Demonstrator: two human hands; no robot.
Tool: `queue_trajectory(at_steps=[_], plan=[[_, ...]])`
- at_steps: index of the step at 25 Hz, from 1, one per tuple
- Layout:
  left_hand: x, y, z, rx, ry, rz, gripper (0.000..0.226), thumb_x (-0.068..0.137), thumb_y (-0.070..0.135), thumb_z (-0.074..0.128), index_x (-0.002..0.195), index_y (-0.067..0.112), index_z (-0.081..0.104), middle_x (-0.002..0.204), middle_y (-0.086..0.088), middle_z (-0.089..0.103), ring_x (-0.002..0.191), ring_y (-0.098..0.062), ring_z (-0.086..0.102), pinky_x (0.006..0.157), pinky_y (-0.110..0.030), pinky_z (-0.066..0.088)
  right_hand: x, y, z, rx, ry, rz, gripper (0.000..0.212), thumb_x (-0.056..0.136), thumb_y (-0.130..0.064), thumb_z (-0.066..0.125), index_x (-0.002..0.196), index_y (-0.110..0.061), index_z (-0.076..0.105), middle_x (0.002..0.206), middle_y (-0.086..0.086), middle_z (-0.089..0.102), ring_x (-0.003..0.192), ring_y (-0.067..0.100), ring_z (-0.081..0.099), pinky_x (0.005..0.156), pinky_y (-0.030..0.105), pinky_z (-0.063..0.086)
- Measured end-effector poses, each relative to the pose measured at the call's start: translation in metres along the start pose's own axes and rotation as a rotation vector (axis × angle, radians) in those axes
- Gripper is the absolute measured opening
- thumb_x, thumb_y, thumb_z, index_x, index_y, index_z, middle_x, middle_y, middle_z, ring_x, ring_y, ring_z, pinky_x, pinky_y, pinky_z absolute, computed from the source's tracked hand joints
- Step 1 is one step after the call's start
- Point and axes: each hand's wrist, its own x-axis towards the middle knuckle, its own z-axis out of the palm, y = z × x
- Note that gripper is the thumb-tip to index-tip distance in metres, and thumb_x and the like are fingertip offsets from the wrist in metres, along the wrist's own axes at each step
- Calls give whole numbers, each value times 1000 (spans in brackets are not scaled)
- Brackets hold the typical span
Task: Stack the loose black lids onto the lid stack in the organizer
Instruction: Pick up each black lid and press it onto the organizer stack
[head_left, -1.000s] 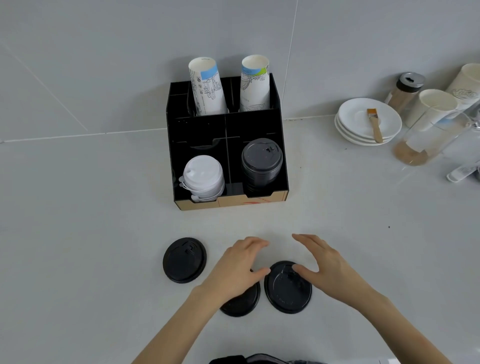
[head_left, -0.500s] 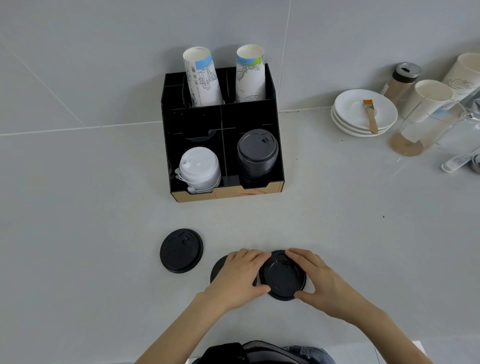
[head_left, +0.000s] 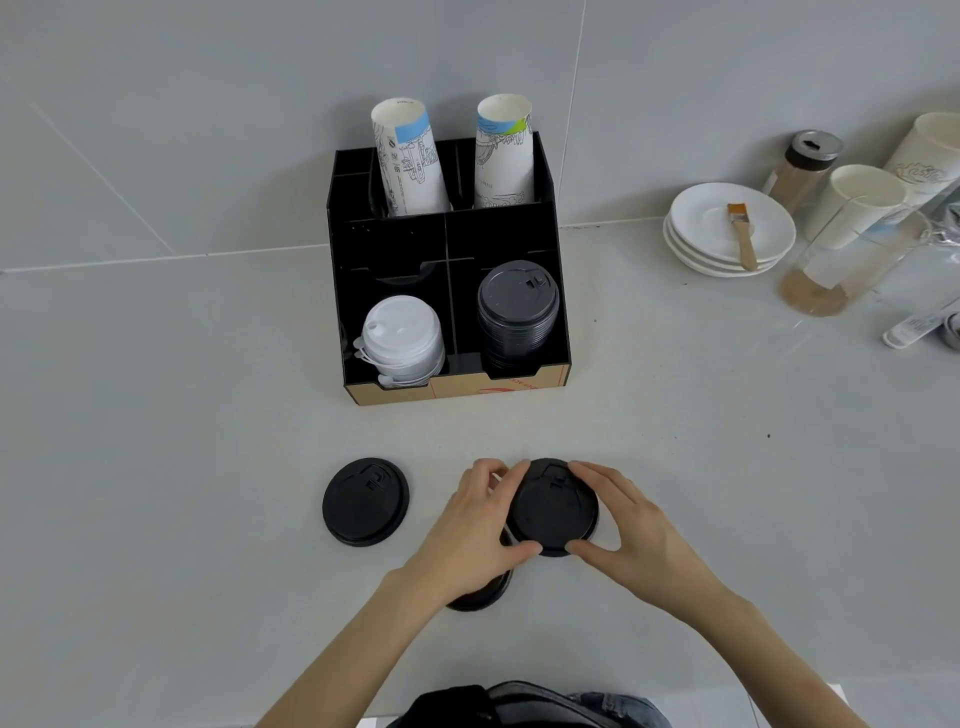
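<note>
A black lid (head_left: 551, 508) is gripped at its rim from both sides by my left hand (head_left: 475, 525) and my right hand (head_left: 631, 525), lifted a little off the counter. A second black lid (head_left: 480, 592) lies mostly hidden under my left hand. A third black lid (head_left: 365, 500) lies loose on the counter to the left. The black organizer (head_left: 395, 244) stands against the wall; its front right compartment holds the black lid stack (head_left: 517, 317), its front left one a stack of white lids (head_left: 402, 335).
Two paper cup stacks (head_left: 408, 156) stand in the organizer's back compartments. At the right are stacked white plates (head_left: 701, 234) with a brush (head_left: 742, 234), a shaker jar (head_left: 802, 166), white cups (head_left: 857, 205) and a glass pitcher (head_left: 831, 275).
Both hands closed in on the middle lid and gripped its rim. The lid has risen slightly and moved off the lid beneath my left hand.
</note>
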Motion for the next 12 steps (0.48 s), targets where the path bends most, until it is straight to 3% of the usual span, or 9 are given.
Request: queue_trajectory(at_steps=[5,9,12], plan=[[5,3,-19,-78,121,34,72,80,35,59,137,29,14,137,1,23,124,-11,26,99,-19,23,15,-14,-10,18,110,2,66,76,-24,68,131,-23,33,133,-6,43,120,10,41,94,7,25],[10,11,-31,-127,232,99,69,80,32,60,136,24,21,143,1,23,130,-12,23,104,-17,18,30,-28,-17,48,256,-8,63,73,-22,71,128,-17,40,129,1,49,116,17,46,96,22,37],[15,17,-39,-173,287,97,70,78,33,63,135,23,23,145,3,22,132,-10,22,106,-19,19,39,-37,-21,53,300,-41,62,73,-22,71,126,-15,42,128,2,49,115,19,46,95,26,39]])
